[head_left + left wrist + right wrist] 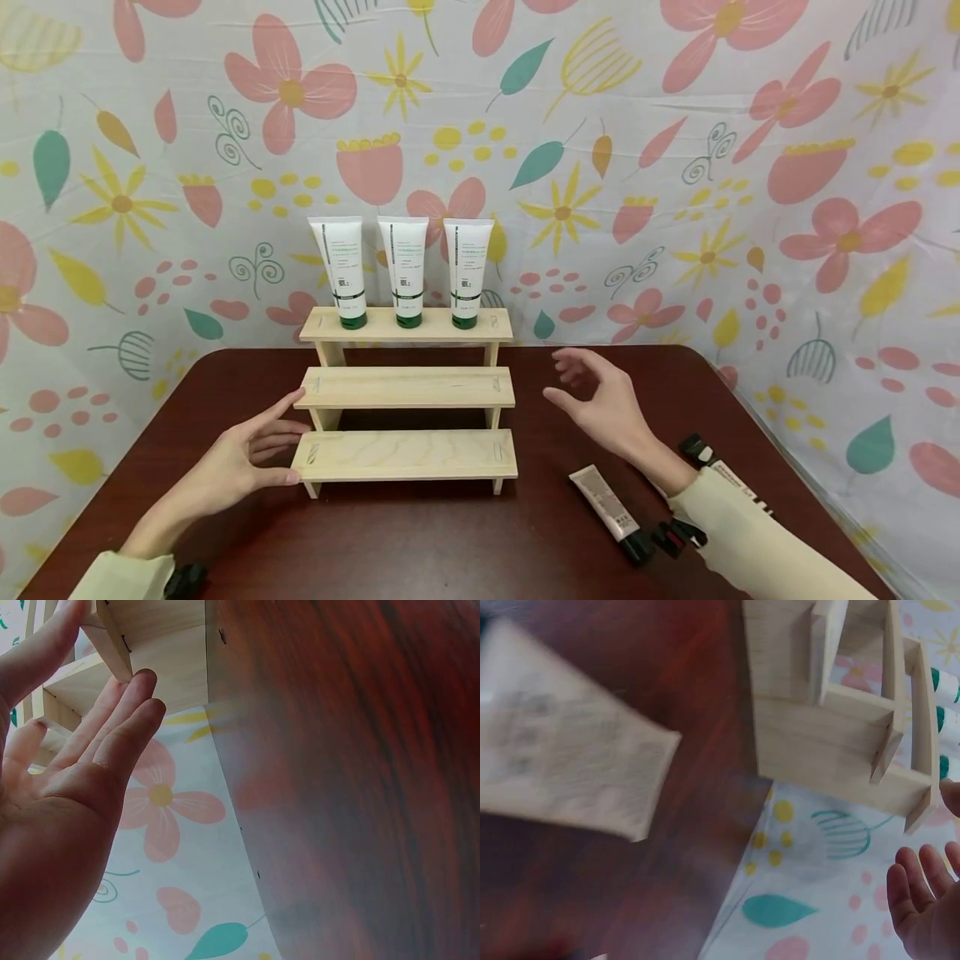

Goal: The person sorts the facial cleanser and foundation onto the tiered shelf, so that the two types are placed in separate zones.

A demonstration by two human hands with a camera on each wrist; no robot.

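A three-step wooden display rack stands on the dark table. My left hand is at its left side, fingers fairly straight; the thumb is at the lowest step's end and the index fingertip at the middle step's. The left wrist view shows the fingers against the wooden side. Three white squeeze tubes with green caps, a left one, a middle one and a right one, stand cap down on the top step. To the right of the rack, my right hand hovers with loosely bent fingers, holding nothing.
A beige-pink tube with a black cap lies on the table at the right front. Another black-capped tube lies partly hidden behind my right forearm. Behind the table hangs a flower-patterned cloth.
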